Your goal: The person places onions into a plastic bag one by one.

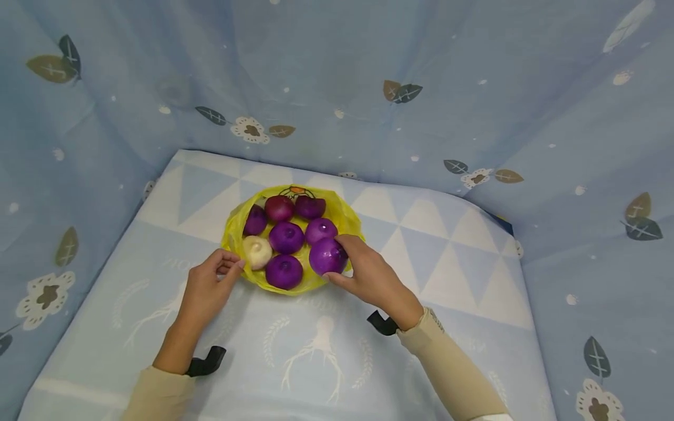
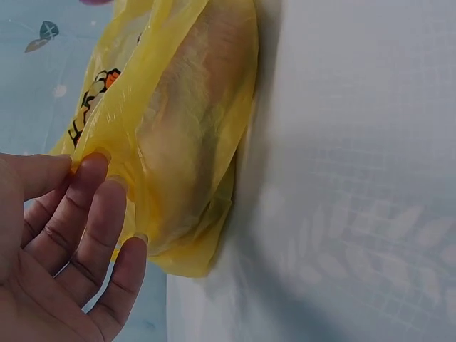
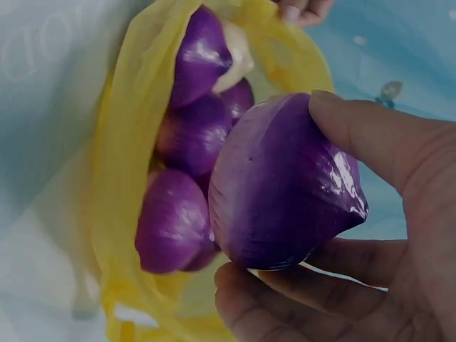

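Observation:
A yellow plastic bag (image 1: 344, 211) lies on the table with its mouth spread wide. Inside it are several glossy purple onions (image 1: 286, 237), a redder onion (image 1: 279, 209) and a whitish onion (image 1: 257, 252). My right hand (image 1: 376, 278) grips one purple onion (image 1: 327, 256) between thumb and fingers, over the bag's right side. In the right wrist view this purple onion (image 3: 278, 185) hides part of those behind it. At the bag's left edge, my left hand (image 1: 207, 286) pinches the rim; the left wrist view shows thumb and forefinger on the yellow plastic (image 2: 117, 128).
A pale cloth with triangles and antler prints covers the table (image 1: 316, 374). Blue patterned curtains (image 1: 337, 70) surround it at the back and sides. Black mounts (image 1: 207, 361) are on both wrists, below beige sleeves (image 1: 453, 368).

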`<state>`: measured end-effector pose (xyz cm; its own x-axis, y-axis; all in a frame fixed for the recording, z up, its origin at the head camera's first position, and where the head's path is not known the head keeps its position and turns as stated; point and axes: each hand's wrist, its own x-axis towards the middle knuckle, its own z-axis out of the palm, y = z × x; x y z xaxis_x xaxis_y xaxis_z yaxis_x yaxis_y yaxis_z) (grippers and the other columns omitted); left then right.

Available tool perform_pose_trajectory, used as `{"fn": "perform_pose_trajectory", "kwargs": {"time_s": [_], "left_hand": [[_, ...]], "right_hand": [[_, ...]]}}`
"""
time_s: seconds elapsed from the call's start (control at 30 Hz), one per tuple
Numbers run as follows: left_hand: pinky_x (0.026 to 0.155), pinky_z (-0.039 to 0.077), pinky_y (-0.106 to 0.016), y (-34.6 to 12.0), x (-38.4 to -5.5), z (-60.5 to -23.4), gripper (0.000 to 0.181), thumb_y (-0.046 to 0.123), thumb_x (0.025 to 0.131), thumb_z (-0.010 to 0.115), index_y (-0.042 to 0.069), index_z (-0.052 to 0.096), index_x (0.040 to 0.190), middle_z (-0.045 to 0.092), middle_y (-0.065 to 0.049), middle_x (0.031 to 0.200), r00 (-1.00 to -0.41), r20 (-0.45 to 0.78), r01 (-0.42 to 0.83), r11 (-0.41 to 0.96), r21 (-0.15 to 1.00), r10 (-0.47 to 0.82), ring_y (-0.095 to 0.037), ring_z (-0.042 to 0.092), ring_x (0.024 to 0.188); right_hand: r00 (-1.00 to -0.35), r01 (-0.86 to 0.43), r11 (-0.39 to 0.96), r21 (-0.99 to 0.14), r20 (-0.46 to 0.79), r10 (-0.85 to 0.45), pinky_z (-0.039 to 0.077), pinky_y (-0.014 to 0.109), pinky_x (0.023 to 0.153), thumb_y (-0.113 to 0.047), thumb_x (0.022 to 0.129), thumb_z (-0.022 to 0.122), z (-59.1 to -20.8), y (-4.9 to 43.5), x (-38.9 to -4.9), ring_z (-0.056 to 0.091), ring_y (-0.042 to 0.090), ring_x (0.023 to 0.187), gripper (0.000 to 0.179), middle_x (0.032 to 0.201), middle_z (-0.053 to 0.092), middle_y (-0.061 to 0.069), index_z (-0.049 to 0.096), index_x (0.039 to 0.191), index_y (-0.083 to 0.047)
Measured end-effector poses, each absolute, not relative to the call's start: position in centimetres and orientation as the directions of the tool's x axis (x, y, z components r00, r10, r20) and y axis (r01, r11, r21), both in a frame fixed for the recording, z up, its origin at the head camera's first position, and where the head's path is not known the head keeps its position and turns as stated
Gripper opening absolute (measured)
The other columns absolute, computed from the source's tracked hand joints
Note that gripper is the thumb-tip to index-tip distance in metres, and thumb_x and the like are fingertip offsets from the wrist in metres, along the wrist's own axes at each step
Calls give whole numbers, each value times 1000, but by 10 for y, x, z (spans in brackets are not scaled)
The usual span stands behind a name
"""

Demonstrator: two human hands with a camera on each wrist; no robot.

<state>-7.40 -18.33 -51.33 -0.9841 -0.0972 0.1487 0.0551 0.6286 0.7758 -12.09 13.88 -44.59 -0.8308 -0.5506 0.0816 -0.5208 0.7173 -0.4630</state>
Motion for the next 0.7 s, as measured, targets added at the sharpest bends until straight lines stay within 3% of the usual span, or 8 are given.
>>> {"fn": "perform_pose_trajectory", "kwargs": {"time_s": [0.27,0.7], "left_hand": [[63,49,-23,-182,-76,-511,18,30,95,63,13,61,100,65,1,88,-983,162,76,634,770,-80,-14,61,80],[63,48,-21,-184,-77,-517,18,30,95,63,14,61,100,65,2,88,-985,154,68,624,779,-84,-13,61,80]], "right_hand": [[-837,-497,773,-395,-17,-547,47,33,94,-49,81,74,-465,118,-133,54,19,114,80,133,49,8,44,141,-7],[-846,-496,806,-323,-27,-532,47,31,95,-49,79,76,-495,112,-134,50,20,114,80,129,48,11,48,136,-1]]}}
